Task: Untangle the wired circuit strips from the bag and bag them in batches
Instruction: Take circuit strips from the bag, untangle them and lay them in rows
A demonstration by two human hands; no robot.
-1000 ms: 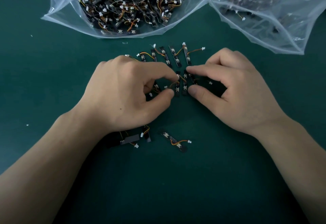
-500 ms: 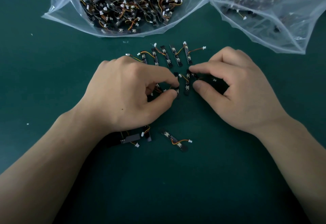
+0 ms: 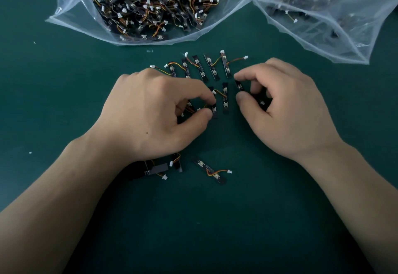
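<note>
Small black circuit strips with orange-yellow wires and white plugs lie on the green mat. A row of several strips [image 3: 201,66] is lined up just beyond my hands. My left hand [image 3: 155,114] pinches one strip [image 3: 213,107] between thumb and forefinger. A free strip [image 3: 225,98] lies in the gap between both hands. My right hand [image 3: 286,110] pinches another strip [image 3: 239,85] with curled fingers. Loose strips lie near my left wrist: one [image 3: 210,169] in the open and a tangled pair [image 3: 158,168] partly under the wrist.
An open clear bag [image 3: 71,13] full of tangled strips lies at the top centre-left. A second clear bag [image 3: 336,43] with fewer strips lies at the top right. The green mat [image 3: 204,230] spreads out below my hands, with small white specks at the left.
My hands have drawn apart. The right hand moved right with its strip, leaving one strip lying free between the hands. The left hand stays pinched on its strip.
</note>
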